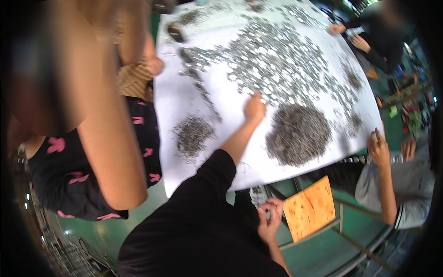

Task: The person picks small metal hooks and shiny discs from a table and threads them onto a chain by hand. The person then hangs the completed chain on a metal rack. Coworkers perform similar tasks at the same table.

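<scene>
Head: metal pieces [277, 64] (long axes pointing variously).

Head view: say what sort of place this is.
Likely a factory workshop: flat shiny metal pieces and a rounded grey heap of thin metal parts on a white table, above a green floor.

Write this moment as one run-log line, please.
left hand: at shiny metal pieces; right hand: off white tabletop, contents unclear; nearby: dark pile

Small, shiny silvery pieces [277, 60] lie loosely spread across the white tabletop [177, 101].
</scene>
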`<control>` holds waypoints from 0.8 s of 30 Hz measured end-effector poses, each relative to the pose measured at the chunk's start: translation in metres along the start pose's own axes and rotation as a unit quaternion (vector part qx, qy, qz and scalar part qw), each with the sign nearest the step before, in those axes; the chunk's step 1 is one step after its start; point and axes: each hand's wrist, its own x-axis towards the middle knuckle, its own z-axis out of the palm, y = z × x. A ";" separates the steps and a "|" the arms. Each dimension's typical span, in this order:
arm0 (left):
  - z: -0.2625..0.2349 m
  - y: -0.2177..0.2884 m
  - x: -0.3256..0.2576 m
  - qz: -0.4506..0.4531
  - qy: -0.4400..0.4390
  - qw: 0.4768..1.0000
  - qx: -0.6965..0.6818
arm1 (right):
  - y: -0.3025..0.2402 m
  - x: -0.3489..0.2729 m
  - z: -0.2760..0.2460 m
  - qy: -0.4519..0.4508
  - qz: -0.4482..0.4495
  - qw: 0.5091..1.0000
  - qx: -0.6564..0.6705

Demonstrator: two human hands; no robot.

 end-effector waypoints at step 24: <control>-0.243 -0.064 -0.312 0.082 -0.246 0.936 -0.238 | -0.029 -0.055 0.108 0.038 -0.073 0.995 0.055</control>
